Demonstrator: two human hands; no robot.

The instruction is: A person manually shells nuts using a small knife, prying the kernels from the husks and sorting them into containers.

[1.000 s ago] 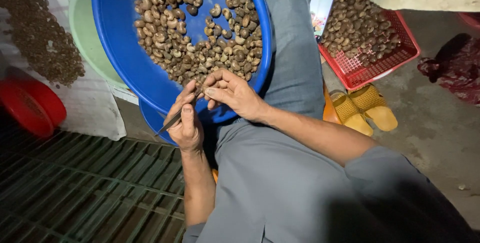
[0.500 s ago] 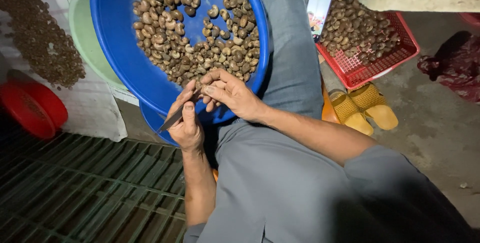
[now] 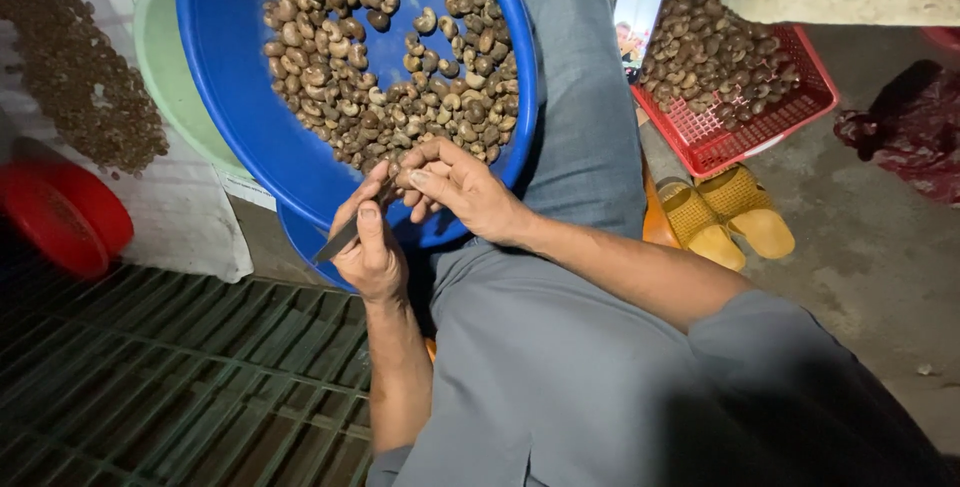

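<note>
The person is sitting low over a rough concrete floor [image 3: 870, 277], with a dark metal grate [image 3: 150, 377] lying along the left side. The left hand [image 3: 372, 247] is closing around a small knife [image 3: 340, 240], thumb pressing along the top and the blade pointing down to the left. The right hand [image 3: 462, 190] is pinching a single brown nut [image 3: 397, 179] between thumb and fingertips, holding it against the knife just over the near rim of a big blue basin [image 3: 230, 117]. The basin is resting on the person's grey-trousered lap and is holding a heap of shelled nuts [image 3: 390, 77]. A pale green bowl [image 3: 165, 67] is sitting just beside it, a red bowl [image 3: 55, 217] farther left, and loose nuts are lying piled on a white sack [image 3: 170, 197]. To the right, a red basket [image 3: 760, 122] of nuts is propping up a phone [image 3: 636, 22], and yellow sandals [image 3: 725, 217] are lying near it on the floor.
</note>
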